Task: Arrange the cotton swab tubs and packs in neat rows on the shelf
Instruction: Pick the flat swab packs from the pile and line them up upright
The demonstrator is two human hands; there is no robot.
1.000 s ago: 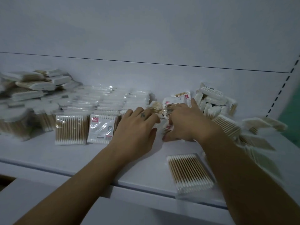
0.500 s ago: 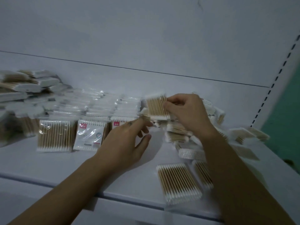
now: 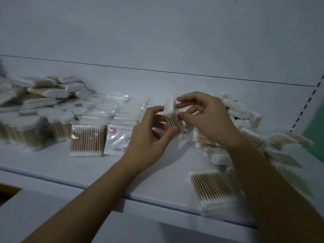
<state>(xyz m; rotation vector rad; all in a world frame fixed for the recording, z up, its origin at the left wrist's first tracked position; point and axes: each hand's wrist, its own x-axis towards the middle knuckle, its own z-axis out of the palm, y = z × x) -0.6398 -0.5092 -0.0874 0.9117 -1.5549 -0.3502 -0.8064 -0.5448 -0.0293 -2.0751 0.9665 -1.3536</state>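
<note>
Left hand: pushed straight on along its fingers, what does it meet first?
Probably the right hand, which pinches the far edge of the swab pack that the left hand grips while pointing up-right. Depth unclear.

Left, rowed packs point(image 3: 87, 139); right, loose packs point(image 3: 252, 139), seemingly heaped.

Left hand point(image 3: 147, 142), right hand point(image 3: 210, 123) raised together, fingers point(image 3: 189, 97) pinching swab pack point(image 3: 170, 109)
</note>
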